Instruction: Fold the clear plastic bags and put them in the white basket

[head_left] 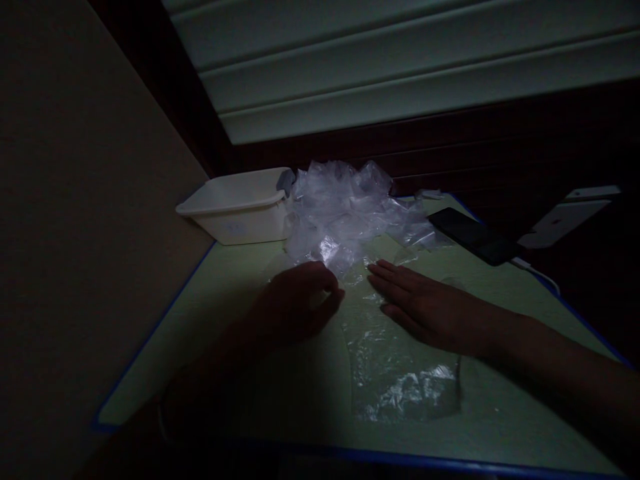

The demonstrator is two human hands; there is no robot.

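Observation:
A thin clear plastic bag point(407, 387) lies spread on the pale green tabletop. My right hand point(425, 307) rests flat over its upper part, palm down, with the fingers stretched out to the left. At the bag's upper left edge, my left hand point(305, 297) is curled, thumb and forefinger pinched together on the film. Its other fingers are in dark shadow. Just beyond both hands is a heap of crumpled clear plastic bags point(345, 200).
A white plastic bin point(245, 223) with a grey clip stands at the back left, by the wall. On the right, a black phone point(473, 235) lies near a white Apple-marked device point(565, 222) and a white cable point(537, 273). Blue edging point(390, 460) borders the table point(200, 333). The light is dim.

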